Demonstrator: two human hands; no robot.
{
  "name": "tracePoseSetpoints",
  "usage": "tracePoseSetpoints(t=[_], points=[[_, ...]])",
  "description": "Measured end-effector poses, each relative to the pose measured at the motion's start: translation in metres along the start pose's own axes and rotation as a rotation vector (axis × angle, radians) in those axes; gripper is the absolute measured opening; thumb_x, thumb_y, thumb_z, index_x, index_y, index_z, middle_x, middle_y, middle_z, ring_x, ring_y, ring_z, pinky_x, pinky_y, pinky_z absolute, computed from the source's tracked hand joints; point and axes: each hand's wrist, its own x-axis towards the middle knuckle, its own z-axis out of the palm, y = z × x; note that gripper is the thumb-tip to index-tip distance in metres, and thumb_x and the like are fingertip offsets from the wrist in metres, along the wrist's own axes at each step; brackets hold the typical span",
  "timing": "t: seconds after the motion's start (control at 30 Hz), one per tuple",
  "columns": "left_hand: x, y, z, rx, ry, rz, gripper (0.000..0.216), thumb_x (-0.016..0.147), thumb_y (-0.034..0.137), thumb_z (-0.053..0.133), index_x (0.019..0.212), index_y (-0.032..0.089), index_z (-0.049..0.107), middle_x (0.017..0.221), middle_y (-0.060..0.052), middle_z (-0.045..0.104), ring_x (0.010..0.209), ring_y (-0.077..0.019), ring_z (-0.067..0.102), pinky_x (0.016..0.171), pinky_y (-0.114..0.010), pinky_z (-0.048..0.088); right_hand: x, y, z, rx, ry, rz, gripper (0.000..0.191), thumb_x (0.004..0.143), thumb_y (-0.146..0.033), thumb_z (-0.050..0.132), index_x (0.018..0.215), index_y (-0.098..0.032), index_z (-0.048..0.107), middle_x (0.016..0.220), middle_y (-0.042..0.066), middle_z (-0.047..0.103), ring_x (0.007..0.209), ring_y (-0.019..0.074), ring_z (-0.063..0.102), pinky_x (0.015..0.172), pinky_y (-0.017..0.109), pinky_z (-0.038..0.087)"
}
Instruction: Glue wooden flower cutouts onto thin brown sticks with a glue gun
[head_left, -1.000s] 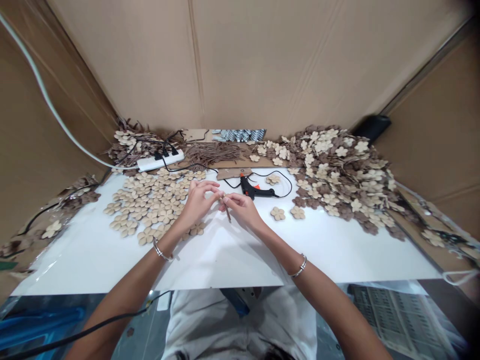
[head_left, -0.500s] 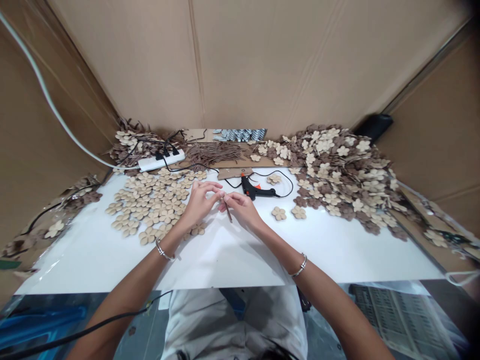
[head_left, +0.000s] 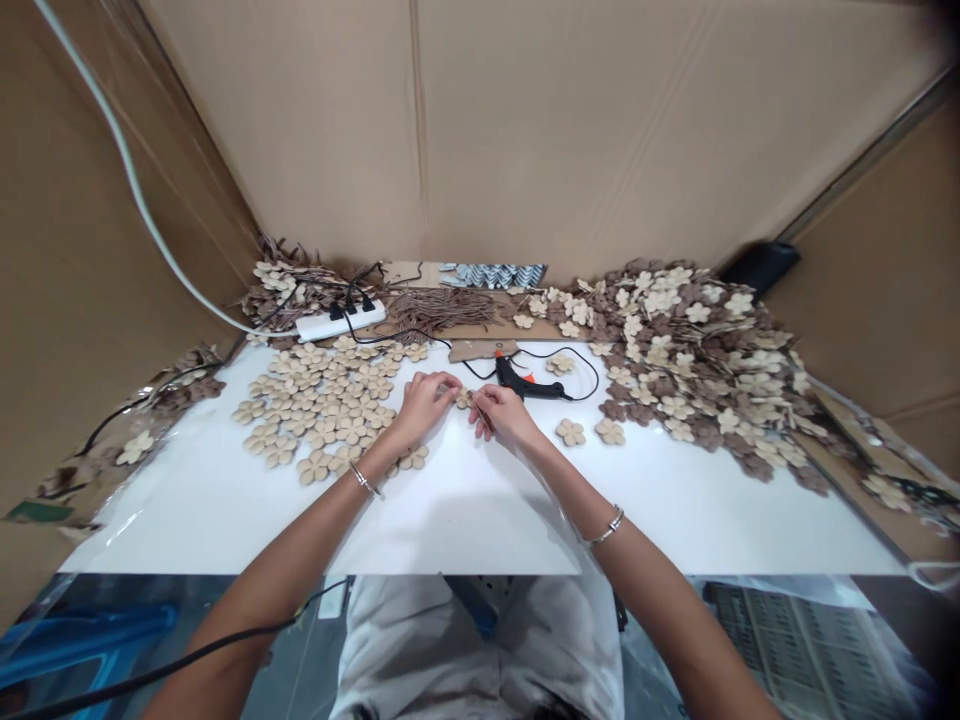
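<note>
My left hand point(head_left: 424, 402) and my right hand point(head_left: 504, 413) meet over the middle of the white table point(head_left: 465, 510), fingers pinched together on a small tan wooden flower point(head_left: 464, 398) between them. A thin brown stick runs under my right hand's fingers, mostly hidden. Left of my left hand lies a spread of tan wooden flowers point(head_left: 322, 405). Just beyond my right hand rests a black and orange glue gun point(head_left: 526, 380).
A large heap of tan and brown flowers point(head_left: 697, 360) fills the right back. Two loose flowers point(head_left: 591, 432) lie right of my hands. A white power strip point(head_left: 341, 320) and a bundle of brown sticks point(head_left: 442, 305) sit at the back. Cardboard walls enclose the table.
The brown stick that stuck out below my right hand is now mostly hidden, and a flower shows between the fingertips. The camera has shifted a little; the hands stay together.
</note>
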Motion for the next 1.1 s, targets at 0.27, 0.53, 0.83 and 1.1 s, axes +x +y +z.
tracePoseSetpoints(t=[0.27,0.53,0.83,1.1], points=[[0.001,-0.005,0.006,0.020,-0.001,0.011,0.017,0.088,0.026,0.056,0.094,0.025,0.071,0.100,-0.003,0.073,0.104,-0.0265,0.053,0.095,-0.042,0.039,0.007,-0.011,0.002,-0.075,-0.044,0.118,0.022,0.090,-0.017,0.052,0.069,-0.017,0.053,0.050,0.000,0.063,0.032,0.0101,0.054,0.026,0.017,0.033],[0.002,-0.009,0.008,0.014,0.015,-0.005,0.018,0.086,0.028,0.059,0.092,0.024,0.075,0.099,-0.003,0.073,0.106,-0.0279,0.053,0.095,-0.043,0.039,0.011,-0.019,0.002,-0.114,-0.076,0.173,0.024,0.090,-0.009,0.050,0.068,-0.015,0.055,0.049,0.001,0.064,0.033,0.0105,0.055,0.026,0.017,0.034],[0.008,-0.005,0.010,0.014,0.044,-0.079,0.021,0.085,0.035,0.061,0.085,0.022,0.077,0.086,-0.005,0.074,0.103,-0.0272,0.055,0.091,-0.038,0.042,0.012,-0.025,0.004,-0.168,-0.085,0.219,0.028,0.094,-0.007,0.044,0.068,-0.015,0.052,0.050,0.001,0.064,0.035,0.0097,0.056,0.028,0.017,0.035],[0.009,0.000,0.011,0.013,0.057,-0.102,0.016,0.083,0.035,0.064,0.079,0.022,0.073,0.087,-0.005,0.074,0.097,-0.0267,0.056,0.089,-0.039,0.041,0.011,-0.029,0.007,-0.206,-0.061,0.222,0.029,0.092,-0.008,0.047,0.065,-0.014,0.053,0.050,0.002,0.064,0.035,0.0099,0.056,0.029,0.018,0.036]])
